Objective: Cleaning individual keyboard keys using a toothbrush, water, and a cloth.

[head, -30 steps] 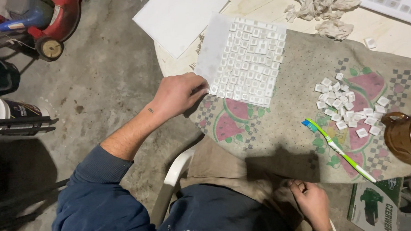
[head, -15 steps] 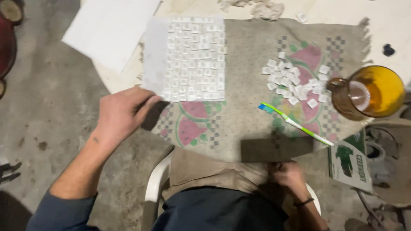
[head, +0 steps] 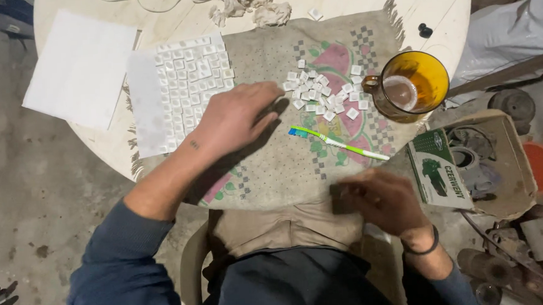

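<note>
My left hand (head: 235,118) lies flat on a patterned cloth (head: 285,170) that covers a round table. Its fingers are stretched out and apart, and the fingertips reach the left edge of a loose pile of small white keycaps (head: 325,95). It holds nothing. To its left lies a white sheet with keycaps set in rows (head: 187,89). My right hand (head: 382,201) is blurred at the table's near edge, its fingers curled beside a dark block-like patch (head: 342,198). Whether it grips that patch is unclear. Between the hands lies a green and white toothbrush (head: 339,144).
An amber glass mug (head: 412,86) stands right of the pile. A white paper sheet (head: 81,69) overhangs the table's left rim, and a wad of white rags (head: 251,4) lies at the back. To the right are a green carton (head: 437,173) and an open cardboard box of parts (head: 491,153).
My left hand has left the edge of the keycap sheet and moved right to the loose pile. My right hand has risen to the table's near edge. The view has shifted.
</note>
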